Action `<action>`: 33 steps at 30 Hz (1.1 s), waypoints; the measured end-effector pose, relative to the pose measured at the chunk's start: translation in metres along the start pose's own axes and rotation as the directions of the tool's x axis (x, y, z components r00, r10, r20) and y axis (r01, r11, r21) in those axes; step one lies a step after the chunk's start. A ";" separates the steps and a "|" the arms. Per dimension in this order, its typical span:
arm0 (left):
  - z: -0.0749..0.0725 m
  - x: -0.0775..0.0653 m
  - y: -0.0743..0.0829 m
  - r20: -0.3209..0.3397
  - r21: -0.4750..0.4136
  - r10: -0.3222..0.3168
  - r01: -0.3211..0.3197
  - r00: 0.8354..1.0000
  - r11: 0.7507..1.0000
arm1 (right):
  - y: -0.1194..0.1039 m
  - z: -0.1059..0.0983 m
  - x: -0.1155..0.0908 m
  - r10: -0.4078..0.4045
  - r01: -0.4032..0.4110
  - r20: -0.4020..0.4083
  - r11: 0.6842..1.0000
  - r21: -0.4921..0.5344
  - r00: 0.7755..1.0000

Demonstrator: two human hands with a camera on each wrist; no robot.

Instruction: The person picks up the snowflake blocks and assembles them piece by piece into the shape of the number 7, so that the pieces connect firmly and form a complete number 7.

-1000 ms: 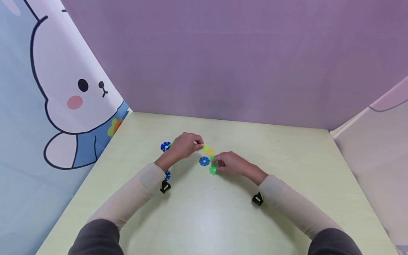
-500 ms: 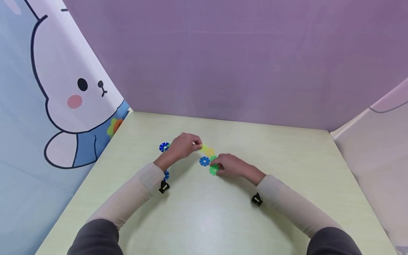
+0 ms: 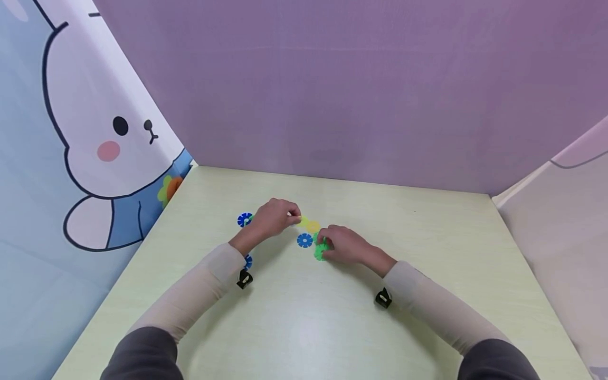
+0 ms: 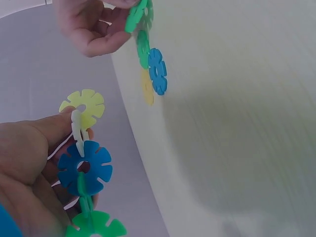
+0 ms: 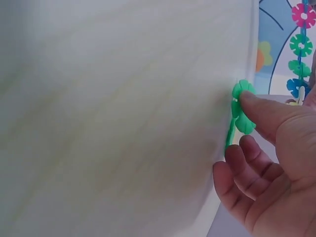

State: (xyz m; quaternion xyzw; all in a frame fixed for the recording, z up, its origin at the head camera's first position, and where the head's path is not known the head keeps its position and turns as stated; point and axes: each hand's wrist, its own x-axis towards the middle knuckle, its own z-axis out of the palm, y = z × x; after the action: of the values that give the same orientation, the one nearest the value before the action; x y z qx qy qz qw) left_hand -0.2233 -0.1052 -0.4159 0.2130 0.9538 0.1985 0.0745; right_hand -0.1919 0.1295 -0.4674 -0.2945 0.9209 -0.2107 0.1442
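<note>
My left hand (image 3: 275,215) grips a chain of interlocked plastic snowflake discs. In the left wrist view its near end runs from a yellow disc (image 4: 95,102) through a white disc (image 4: 77,129) and a blue disc (image 4: 102,171) to green ones (image 4: 101,226). A pink disc (image 5: 297,17) shows farther along it in the right wrist view. My right hand (image 3: 349,245) pinches a green snowflake disc (image 5: 243,121) between thumb and fingers, close over the table. Another green disc (image 4: 142,49) lies right beside it, partly hidden by the fingers in the head view.
A loose blue disc (image 3: 301,241) and a yellow-orange disc (image 3: 313,227) lie on the pale table (image 3: 304,316) between the hands. Another blue disc (image 3: 249,261) shows beside the left sleeve. A purple cloth wall (image 3: 351,95) stands behind the table.
The fingers of my right hand have closed on the green disc, which has shifted slightly right. My left hand stays almost where it was with the chain.
</note>
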 end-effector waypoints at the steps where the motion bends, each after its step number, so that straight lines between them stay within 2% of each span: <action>1: 0.000 0.000 0.000 0.000 -0.002 0.000 0.000 1.000 1.000 | 0.001 0.000 0.000 0.003 -0.003 -0.009 1.000 0.003 1.000; 19: -0.001 0.007 0.007 -0.005 -0.014 -0.007 0.007 1.000 1.000 | 0.014 -0.022 0.007 0.056 -0.048 -0.043 0.981 0.186 0.997; 26: -0.002 0.006 0.014 -0.004 -0.019 0.017 -0.017 1.000 1.000 | 0.018 -0.027 0.011 0.097 -0.059 -0.112 0.950 0.305 0.989; 33: -0.001 0.006 0.016 -0.009 -0.027 0.019 -0.020 1.000 0.999 | 0.018 -0.028 0.013 0.133 -0.069 -0.121 0.899 0.432 0.984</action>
State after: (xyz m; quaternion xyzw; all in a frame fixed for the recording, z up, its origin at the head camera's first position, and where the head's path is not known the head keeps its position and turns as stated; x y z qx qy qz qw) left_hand -0.2231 -0.0898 -0.4093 0.2204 0.9492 0.2129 0.0712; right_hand -0.2217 0.1434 -0.4529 -0.1913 0.8749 -0.4198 0.1474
